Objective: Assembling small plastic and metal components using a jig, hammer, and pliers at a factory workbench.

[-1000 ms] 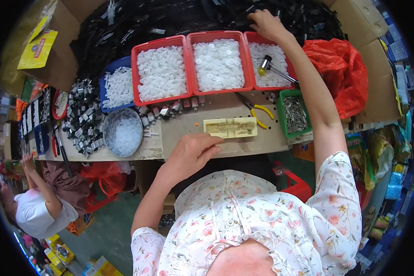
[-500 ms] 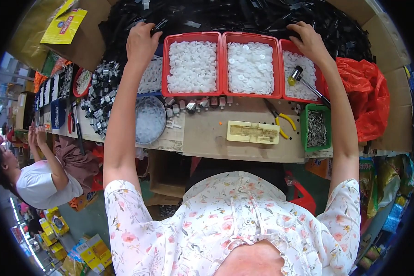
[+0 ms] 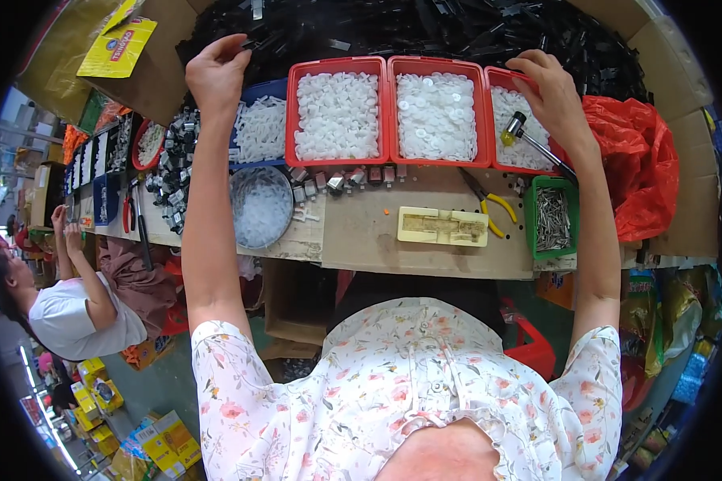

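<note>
My left hand [image 3: 217,78] hovers at the left edge of a heap of dark, glossy plastic parts [image 3: 425,28]. Its fingers are curled, thumb and forefinger a little apart, with nothing visible between them. Over the rear edge of the right-hand red bin [image 3: 489,120] is my right hand [image 3: 551,86], loosely bent, its thumb and fingers apart. That bin holds small white pieces, and a screwdriver with a dark shaft and yellowish tip [image 3: 517,128] lies across it. Two more red bins, one of white clips [image 3: 337,116] and one of white discs [image 3: 436,116], stand between my hands.
On the bench lie a cream block with a recess [image 3: 441,228], yellow-handled pliers [image 3: 499,212], a green basket of metal pins [image 3: 553,216] and a round tub [image 3: 261,207]. Metal-and-black parts [image 3: 168,188] pile at left; a red bag [image 3: 634,168] sits right. A co-worker [image 3: 80,309] sits far left.
My left hand has drawn left, away from the dark heap near the bins. My right hand has come slightly down and nearer the right-hand bin. The view has shifted slightly.
</note>
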Demonstrator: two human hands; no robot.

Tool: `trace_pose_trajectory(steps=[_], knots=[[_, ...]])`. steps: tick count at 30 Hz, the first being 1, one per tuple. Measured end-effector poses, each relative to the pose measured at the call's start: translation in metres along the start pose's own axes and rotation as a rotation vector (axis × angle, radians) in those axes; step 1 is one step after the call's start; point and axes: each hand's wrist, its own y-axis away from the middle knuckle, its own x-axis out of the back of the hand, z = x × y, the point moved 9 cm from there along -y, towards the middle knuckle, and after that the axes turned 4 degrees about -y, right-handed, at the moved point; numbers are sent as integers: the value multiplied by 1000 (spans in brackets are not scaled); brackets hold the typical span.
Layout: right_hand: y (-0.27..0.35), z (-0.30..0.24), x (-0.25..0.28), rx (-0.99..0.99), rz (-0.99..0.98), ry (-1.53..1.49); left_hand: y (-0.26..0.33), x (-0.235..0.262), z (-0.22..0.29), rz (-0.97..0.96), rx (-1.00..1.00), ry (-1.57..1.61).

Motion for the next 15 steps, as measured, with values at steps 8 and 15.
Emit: trace_pose_trajectory(steps=[8,15], knots=[[12,-113,-19,51,-28,-377,95,-18,12,-138,501,910],[59,-153,-66,-448,-37,-1438,248,-102,88,-327,927,1423]])
